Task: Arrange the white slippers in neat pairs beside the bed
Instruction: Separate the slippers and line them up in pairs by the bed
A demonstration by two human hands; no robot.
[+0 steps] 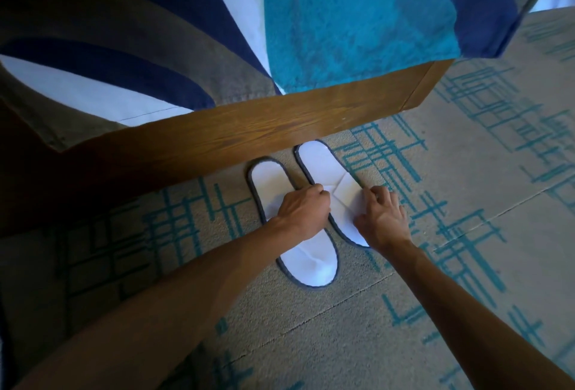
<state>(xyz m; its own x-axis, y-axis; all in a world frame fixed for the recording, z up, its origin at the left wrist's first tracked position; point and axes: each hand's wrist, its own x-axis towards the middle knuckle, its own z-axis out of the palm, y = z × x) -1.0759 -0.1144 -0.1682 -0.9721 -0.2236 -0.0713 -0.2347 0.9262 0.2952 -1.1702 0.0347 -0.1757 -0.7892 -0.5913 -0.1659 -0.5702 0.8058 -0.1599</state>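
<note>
While both bare arms reach forward over the floor, the left hand [303,212] lies knuckles-up across the middle of the left white cloth slipper with dark grey edging [298,252], its fingers curled over the slipper's inner edge towards the gap between the pair. Whether those fingers pinch the fabric or only press on it I cannot tell. The right hand [384,218] sits just beside it, on the outer edge of the right white cloth slipper with dark grey edging [323,171]; its fingertips are bent down onto the creased white upper and its thumb rests on the nearer part of the sole, so it looks closed on the slipper's side, though the grip itself is partly hidden.

The two slippers lie side by side with a narrow strip of carpet between them, not touching. The right one reaches further beyond the hands, its far end almost meeting the brown wood-grain bed frame [236,131]; the left one extends closer to the person than the hands do. Past the frame hangs a bedcover of navy, white, grey and teal fabric [342,22]. Under everything is a beige carpet with teal crossed-line pattern [466,171].
</note>
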